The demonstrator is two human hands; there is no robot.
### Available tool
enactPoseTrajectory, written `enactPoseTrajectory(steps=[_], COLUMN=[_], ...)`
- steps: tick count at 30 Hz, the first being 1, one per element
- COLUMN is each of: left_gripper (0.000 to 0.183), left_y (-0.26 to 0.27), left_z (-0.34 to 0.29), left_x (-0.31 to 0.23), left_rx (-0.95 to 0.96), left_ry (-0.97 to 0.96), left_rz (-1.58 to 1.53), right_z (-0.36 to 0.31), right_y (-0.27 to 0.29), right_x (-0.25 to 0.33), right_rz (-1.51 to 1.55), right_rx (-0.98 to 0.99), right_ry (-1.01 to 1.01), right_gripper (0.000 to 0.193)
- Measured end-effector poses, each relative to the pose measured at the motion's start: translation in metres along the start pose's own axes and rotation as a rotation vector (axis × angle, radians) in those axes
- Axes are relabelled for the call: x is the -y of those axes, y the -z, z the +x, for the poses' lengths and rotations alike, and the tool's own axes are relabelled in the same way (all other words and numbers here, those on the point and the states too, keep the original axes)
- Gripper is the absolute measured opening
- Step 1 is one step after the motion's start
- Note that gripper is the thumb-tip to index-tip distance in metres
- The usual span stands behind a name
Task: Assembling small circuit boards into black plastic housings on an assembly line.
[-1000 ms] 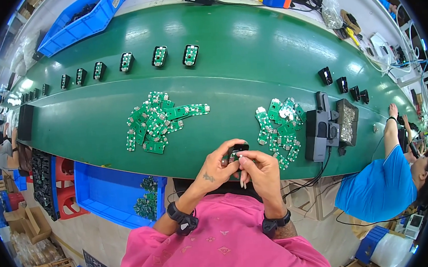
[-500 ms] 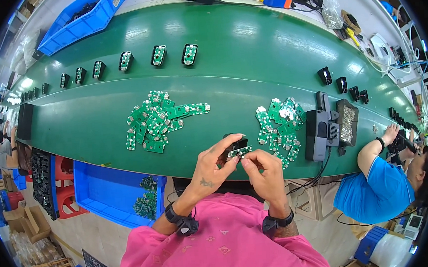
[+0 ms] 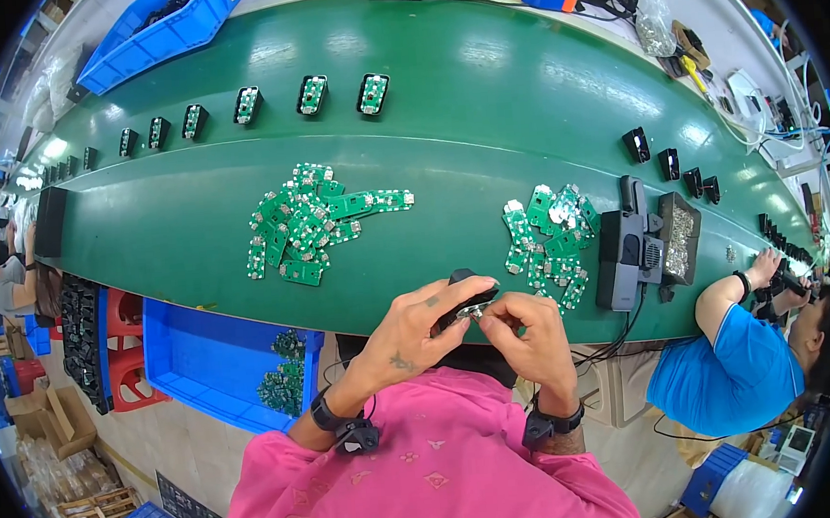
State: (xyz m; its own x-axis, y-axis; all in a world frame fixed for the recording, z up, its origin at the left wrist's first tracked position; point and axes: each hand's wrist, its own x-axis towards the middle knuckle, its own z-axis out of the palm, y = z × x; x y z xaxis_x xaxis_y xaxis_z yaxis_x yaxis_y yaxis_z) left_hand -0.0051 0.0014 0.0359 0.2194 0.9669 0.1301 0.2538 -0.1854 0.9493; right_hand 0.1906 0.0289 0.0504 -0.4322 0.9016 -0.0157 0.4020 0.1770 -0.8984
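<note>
Just off the near edge of the green table, my left hand (image 3: 411, 336) is closed around a small black plastic housing (image 3: 459, 298). A small circuit board (image 3: 474, 309) shows at the housing's mouth, partly covered by fingers. With its thumb and fingertips, my right hand (image 3: 533, 333) pinches the near end of that board. How deep the board sits in the housing is hidden. Beyond my hands are two heaps of green circuit boards, a left heap (image 3: 302, 224) and a right heap (image 3: 553, 240).
Black housings with boards in them (image 3: 374, 94) stand in a row at the far left. Right of the right heap are a black device (image 3: 617, 264) and a tray of small metal parts (image 3: 680, 240). A co-worker in blue (image 3: 731, 372) sits at the right. A blue bin (image 3: 221, 374) stands below the table's left side.
Both hands have come slightly nearer to me, with the housing and board between them. The housing has turned, and the board now shows less of its face. My right fingers have closed in on it.
</note>
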Motion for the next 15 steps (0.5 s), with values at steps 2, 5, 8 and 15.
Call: enactPoseTrajectory(steps=[2,5,8,15], left_gripper=[0.048,0.049,0.052,0.049], left_y=[-0.0002,-0.0018,0.0006,-0.0035], left_z=[-0.0006,0.0004,-0.0005,0.0000], left_x=[0.0011,0.0007,-0.0033,-0.0001], left_rx=[0.018,-0.006,0.029,0.007], left_ry=[0.001,0.008,0.075,0.042], left_rz=[0.014,-0.052,-0.080,-0.030], right_z=[-0.0002,0.0002,0.0000,0.0026], right_y=[0.0005,0.0015,0.0027,0.0037], right_x=[-0.0002,-0.0003,0.0012,0.0025], right_rz=[-0.024,-0.032,-0.014,-0.040], right_rx=[0.016,0.010,0.015,0.045], right_ry=[0.015,0.044,0.032,0.025], right_gripper=[0.006,0.006,0.006,0.007])
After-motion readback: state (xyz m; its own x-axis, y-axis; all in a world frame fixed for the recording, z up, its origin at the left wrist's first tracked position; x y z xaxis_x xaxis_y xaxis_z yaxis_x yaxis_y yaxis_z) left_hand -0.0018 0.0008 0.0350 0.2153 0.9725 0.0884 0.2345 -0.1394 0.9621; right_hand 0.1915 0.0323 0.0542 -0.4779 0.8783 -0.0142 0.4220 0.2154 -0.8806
